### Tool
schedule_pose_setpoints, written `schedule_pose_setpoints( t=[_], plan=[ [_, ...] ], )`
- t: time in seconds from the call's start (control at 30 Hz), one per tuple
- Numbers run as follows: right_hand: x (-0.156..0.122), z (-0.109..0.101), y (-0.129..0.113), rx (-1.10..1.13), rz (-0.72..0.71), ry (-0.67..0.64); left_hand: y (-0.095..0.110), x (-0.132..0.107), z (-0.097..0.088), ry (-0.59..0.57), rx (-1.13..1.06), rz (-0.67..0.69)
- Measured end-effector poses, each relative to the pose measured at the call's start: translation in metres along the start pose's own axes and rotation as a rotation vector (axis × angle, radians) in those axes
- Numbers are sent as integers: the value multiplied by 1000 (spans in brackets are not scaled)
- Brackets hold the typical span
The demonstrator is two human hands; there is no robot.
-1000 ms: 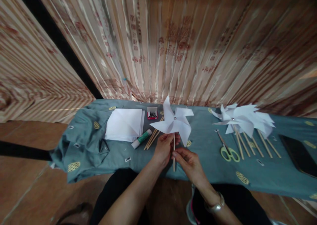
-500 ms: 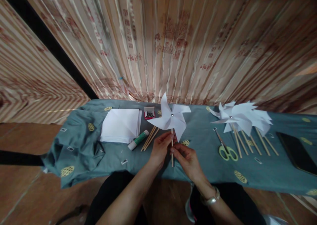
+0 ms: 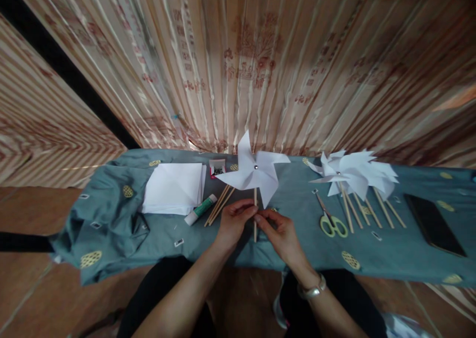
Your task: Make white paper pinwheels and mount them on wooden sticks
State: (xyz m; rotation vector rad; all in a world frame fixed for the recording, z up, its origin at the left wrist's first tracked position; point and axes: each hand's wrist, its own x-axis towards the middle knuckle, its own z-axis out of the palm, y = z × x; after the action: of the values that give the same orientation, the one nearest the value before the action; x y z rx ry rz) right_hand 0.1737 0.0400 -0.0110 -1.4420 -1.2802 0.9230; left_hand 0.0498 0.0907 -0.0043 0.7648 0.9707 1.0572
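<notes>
Over the cloth-covered counter (image 3: 301, 214), a paper pinwheel (image 3: 257, 173) is held, its stick (image 3: 255, 233) pinched by left hand (image 3: 235, 220) and right hand (image 3: 279, 233), seemingly for checking, with gentle setting-down probably called for next

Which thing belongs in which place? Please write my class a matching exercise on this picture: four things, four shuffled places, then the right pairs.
Things
1. Centre white paper pinwheel
2. Green-handled metal scissors
3. Green-and-white cylindrical glue stick
4. Small red rectangular box

Places
A. Between the stack of white paper sheets and the loose wooden sticks
B. Behind the glue stick, standing open
C. Between the bare right hand and the flat black rectangular device
D. Held in the bare left hand and right hand

Right pairs: 1-D, 2-C, 3-A, 4-B
</notes>
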Motion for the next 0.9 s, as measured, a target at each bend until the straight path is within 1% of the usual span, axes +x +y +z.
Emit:
schedule_pose_setpoints(
  t=[0.1, 0.2, 0.3, 0.37, 0.43, 0.5, 0.6, 0.73, 0.9],
  plan=[
    [4, -16, -2, 0, 21, 89, 1, 2, -2, 7, 8, 14],
    [14, -41, 0, 23, 22, 295, 0, 2, -4, -5, 45, -12],
    [26, -65, 5, 73, -33, 514, 0, 1, -4, -35, 94, -54],
    [30, -75, 8, 63, -86, 583, 0, -1, -5, -68, 134, -79],
    [32, -79, 9, -3, -135, 598, 0, -2, -5, -105, 180, -92],
    [32, -79, 8, -83, -172, 588, -1, -2, -6, -129, 219, -96],
    [31, -76, 7, -153, -185, 563, -3, -1, -6, -146, 250, -101],
    [30, -74, 7, -161, -162, 554, -4, 0, -8, -158, 256, -95],
    [30, -73, 7, -125, -142, 557, 0, 0, -11, -134, 247, -77]
  ],
)
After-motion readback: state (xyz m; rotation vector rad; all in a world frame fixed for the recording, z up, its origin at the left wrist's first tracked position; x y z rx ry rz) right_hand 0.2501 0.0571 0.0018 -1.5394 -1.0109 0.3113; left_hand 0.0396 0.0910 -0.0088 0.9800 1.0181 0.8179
